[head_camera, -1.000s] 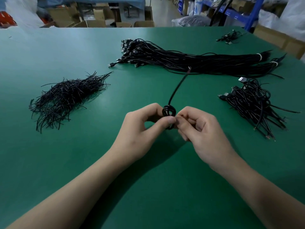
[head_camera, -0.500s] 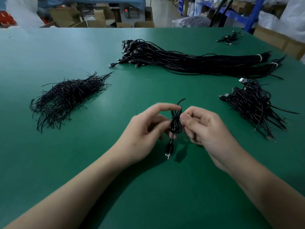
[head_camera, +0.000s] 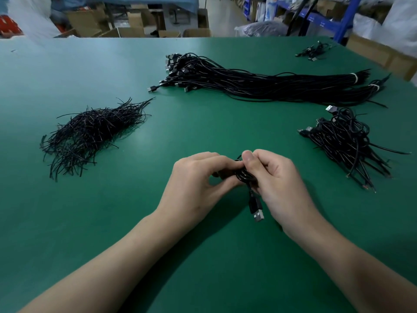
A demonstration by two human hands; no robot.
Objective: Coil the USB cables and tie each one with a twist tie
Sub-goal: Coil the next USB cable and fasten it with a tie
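A small coil of black USB cable [head_camera: 244, 176] sits between both my hands above the green table [head_camera: 203, 256]. My left hand [head_camera: 196, 179] pinches the coil from the left with thumb and fingers. My right hand [head_camera: 273, 177] grips it from the right, thumb on top. The cable's USB plug [head_camera: 257, 210] hangs down below the coil. A heap of black twist ties [head_camera: 90, 132] lies to the left. Straight uncoiled cables [head_camera: 259, 83] lie in a long bundle at the back. Whether a twist tie is on the coil I cannot tell.
A pile of coiled cables [head_camera: 345, 141] lies at the right. A few more cables [head_camera: 314, 50] sit at the far right corner. Cardboard boxes [head_camera: 126, 30] and blue shelving [head_camera: 327, 19] stand beyond the table's far edge.
The long loose end of the cable has been wound into the coil. The plug end now hangs lower, and my hands have closed in around the coil.
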